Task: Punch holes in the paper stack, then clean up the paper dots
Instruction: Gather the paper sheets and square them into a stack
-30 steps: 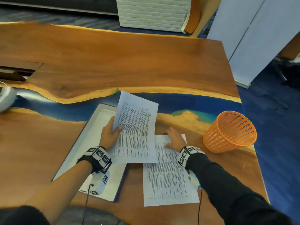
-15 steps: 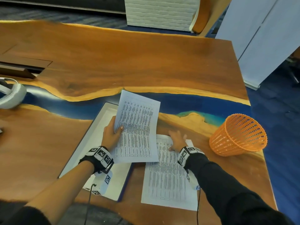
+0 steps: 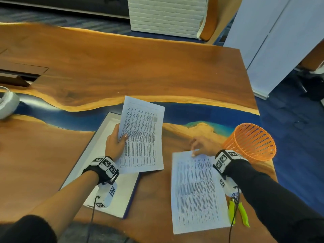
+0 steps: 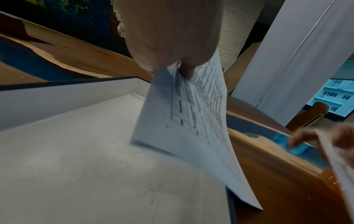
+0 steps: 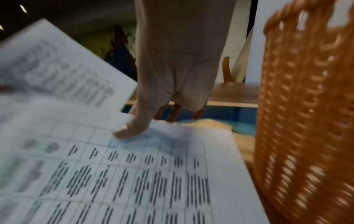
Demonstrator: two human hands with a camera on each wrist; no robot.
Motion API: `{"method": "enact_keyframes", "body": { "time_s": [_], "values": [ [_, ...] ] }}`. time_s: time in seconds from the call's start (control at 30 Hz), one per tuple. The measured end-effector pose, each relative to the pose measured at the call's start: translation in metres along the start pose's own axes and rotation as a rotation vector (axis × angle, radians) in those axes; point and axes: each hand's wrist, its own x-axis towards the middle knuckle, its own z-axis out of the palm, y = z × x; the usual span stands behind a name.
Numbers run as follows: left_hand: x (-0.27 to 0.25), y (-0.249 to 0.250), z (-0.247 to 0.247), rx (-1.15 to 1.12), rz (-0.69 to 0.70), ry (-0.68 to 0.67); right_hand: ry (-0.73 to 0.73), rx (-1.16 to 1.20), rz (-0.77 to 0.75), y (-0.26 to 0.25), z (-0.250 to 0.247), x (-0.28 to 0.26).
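Note:
My left hand (image 3: 121, 138) grips a printed sheet (image 3: 142, 137) by its left edge, thumb on top, and holds it tilted above a white tray (image 3: 98, 151). In the left wrist view that sheet (image 4: 191, 128) hangs from the left hand (image 4: 184, 66) over the tray (image 4: 76, 151). My right hand (image 3: 194, 149) pinches the top edge of a second printed sheet (image 3: 196, 190) on the wooden table (image 3: 122, 67). The right wrist view shows the thumb (image 5: 126, 130) on this sheet (image 5: 134, 174), with the fingers past its edge. No paper dots show.
An orange mesh basket (image 3: 252, 142) stands right beside my right hand, close in the right wrist view (image 5: 306, 121). A lime-green tool (image 3: 243, 214) lies partly under my right forearm. A white object (image 3: 7, 104) sits at the far left edge.
My right hand has slid the second sheet to the right, clear of the held sheet and toward the basket. The lime-green tool has come into view. My left hand has kept its grip.

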Motion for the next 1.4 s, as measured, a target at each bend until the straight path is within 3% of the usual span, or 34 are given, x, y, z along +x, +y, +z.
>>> {"method": "enact_keyframes", "body": {
  "time_s": [0.2, 0.3, 0.5, 0.63, 0.7, 0.83, 1.0, 1.2, 1.4],
  "values": [
    [-0.014, 0.019, 0.028, -0.18, 0.039, -0.139, 0.274, 0.326, -0.158, -0.066, -0.028, 0.008],
    [-0.024, 0.035, 0.046, -0.315, 0.029, -0.184, 0.378, 0.348, -0.254, -0.091, -0.038, 0.017],
    [-0.029, 0.051, 0.064, -0.585, -0.039, -0.262, 0.408, 0.368, -0.267, -0.105, -0.048, 0.033],
    [-0.03, 0.046, 0.058, -0.442, 0.038, -0.323, 0.441, 0.351, -0.207, -0.104, -0.047, 0.033],
    [-0.026, 0.044, 0.06, -0.415, -0.035, -0.312, 0.463, 0.33, -0.185, -0.102, -0.047, 0.033],
    [-0.023, 0.047, 0.059, -0.577, -0.194, -0.376, 0.506, 0.331, -0.202, -0.101, -0.046, 0.031],
    [-0.022, 0.05, 0.061, -0.483, -0.07, -0.292, 0.545, 0.41, -0.195, -0.098, -0.046, 0.025],
    [-0.007, 0.046, 0.057, -0.515, -0.059, -0.187, 0.59, 0.432, -0.079, -0.077, -0.069, 0.0],
    [0.012, 0.054, 0.061, -0.553, -0.033, -0.126, 0.633, 0.861, 0.022, -0.044, -0.066, -0.021]
  ]
}}
